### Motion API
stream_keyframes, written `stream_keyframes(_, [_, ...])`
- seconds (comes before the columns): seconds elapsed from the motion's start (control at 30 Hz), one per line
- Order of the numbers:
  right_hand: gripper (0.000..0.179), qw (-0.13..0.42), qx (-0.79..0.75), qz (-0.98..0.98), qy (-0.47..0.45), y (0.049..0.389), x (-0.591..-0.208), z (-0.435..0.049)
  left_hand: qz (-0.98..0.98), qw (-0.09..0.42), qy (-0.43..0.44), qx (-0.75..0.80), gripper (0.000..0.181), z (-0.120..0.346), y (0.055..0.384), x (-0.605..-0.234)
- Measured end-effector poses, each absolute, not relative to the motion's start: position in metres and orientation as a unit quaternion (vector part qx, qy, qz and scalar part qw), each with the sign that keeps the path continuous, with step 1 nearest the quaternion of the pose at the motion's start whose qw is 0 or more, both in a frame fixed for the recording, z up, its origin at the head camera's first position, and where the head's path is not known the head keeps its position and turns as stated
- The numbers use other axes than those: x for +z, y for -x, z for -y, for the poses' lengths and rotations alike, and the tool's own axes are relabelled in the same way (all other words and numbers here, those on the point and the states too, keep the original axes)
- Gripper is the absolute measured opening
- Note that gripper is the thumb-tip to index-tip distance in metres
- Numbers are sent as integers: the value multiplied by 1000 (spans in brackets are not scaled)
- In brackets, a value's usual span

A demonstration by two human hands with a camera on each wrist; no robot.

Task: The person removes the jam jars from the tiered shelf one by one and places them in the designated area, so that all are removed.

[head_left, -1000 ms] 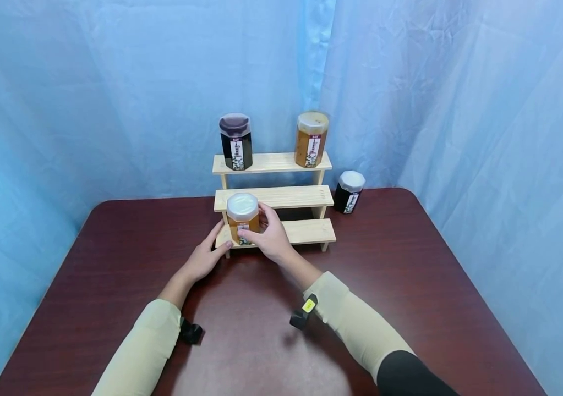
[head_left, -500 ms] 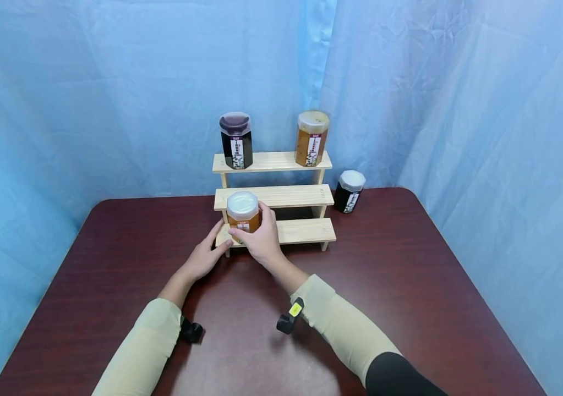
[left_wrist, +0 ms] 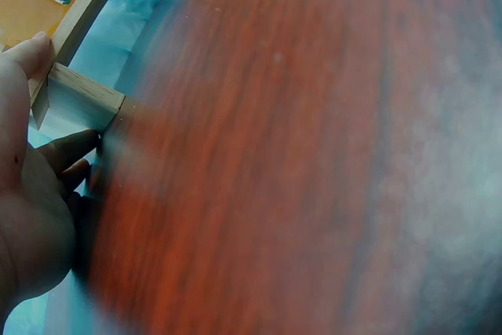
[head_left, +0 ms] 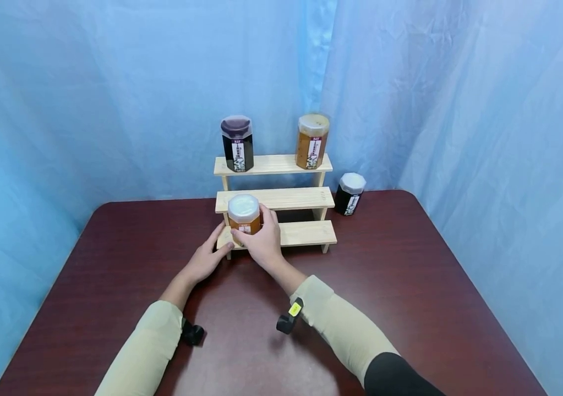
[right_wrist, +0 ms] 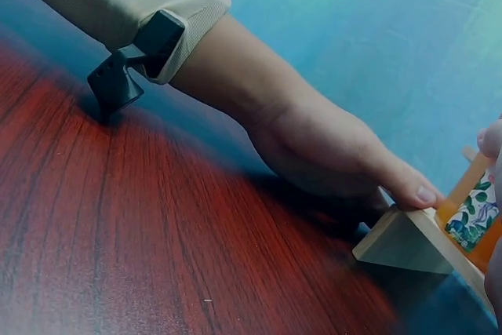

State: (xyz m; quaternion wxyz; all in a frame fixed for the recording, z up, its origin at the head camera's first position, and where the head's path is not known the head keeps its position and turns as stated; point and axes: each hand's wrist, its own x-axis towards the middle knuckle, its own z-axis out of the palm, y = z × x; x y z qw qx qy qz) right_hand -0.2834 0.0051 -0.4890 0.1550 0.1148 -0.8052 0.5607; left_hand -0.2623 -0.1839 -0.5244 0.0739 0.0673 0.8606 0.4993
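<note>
My right hand (head_left: 262, 241) grips a hexagonal jar of orange preserve (head_left: 244, 215) with a white lid. The jar stands upright at the left end of the lowest step of a three-tier wooden display stand (head_left: 306, 234). At that same end, my left hand (head_left: 203, 262) holds the stand. Its thumb lies on the board's edge and its fingers are by the leg, as the left wrist view shows the left hand (left_wrist: 35, 217). In the right wrist view, the jar's flowered label (right_wrist: 474, 213) appears beside the left thumb (right_wrist: 420, 196).
On the top step stand a dark jar (head_left: 238, 151) at left and an amber jar (head_left: 311, 148) at right. Another dark jar (head_left: 349, 198) with a white lid stands on the brown table (head_left: 385, 264), right of the stand. Blue curtains (head_left: 162, 99) hang behind and at both sides.
My right hand and forearm have shifted slightly left, the thumb sliding across the front of the jar. The left hand keeps its place on the stand, and the jar stays on the lowest step.
</note>
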Motion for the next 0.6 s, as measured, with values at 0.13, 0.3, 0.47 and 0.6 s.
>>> stream_keyframes(0.13, [83, 166, 551, 807, -131, 279, -489, -9, -859, 74, -71, 501, 79, 183, 261, -529])
stream_keyframes(0.3, [82, 182, 543, 804, -161, 274, -477, -16, -858, 65, -74, 505, 80, 184, 263, -530])
stream_keyframes(0.47, [81, 177, 553, 797, -165, 268, -463, -31, -858, 70, -71, 504, 80, 183, 264, -528])
stream_keyframes(0.6, [81, 175, 557, 795, -168, 266, -458, -45, -860, 69, -70, 500, 80, 182, 264, -528])
